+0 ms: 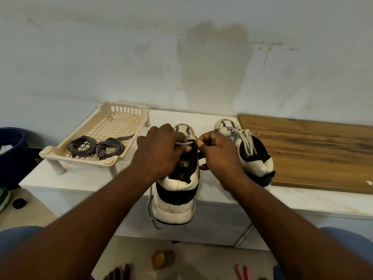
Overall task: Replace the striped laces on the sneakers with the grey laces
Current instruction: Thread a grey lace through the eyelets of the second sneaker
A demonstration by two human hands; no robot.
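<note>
- Nearest to us, two bare forearms reach forward from the bottom edge, between knees clad in blue.
- The left hand (159, 150) lies over the tongue area of the near sneaker (175, 205), fingers curled, thumb and forefinger pinching a grey lace (184, 143).
- The right hand (220, 156) meets it from the other side, fingers curled. Its thumb and forefinger appear to nip the same lace at its right end, though the contact itself is partly hidden.
- The near sneaker stands heel towards us at the front edge of the white counter (90, 178), its heel overhanging. A loose lace end (150, 211) hangs down to the left of the heel.
- The second sneaker (256, 164) stands just to the right, behind the right hand, and is already laced in grey.
- The striped laces (96, 147) lie coiled in a cream slatted tray (113, 110) at the left of the counter, well apart from both sneakers.
- A wooden board (312, 150) lies flat at the right, touching or just beside the second sneaker.
- A dark blue bucket (12, 154) stands off the counter's left end.
</note>
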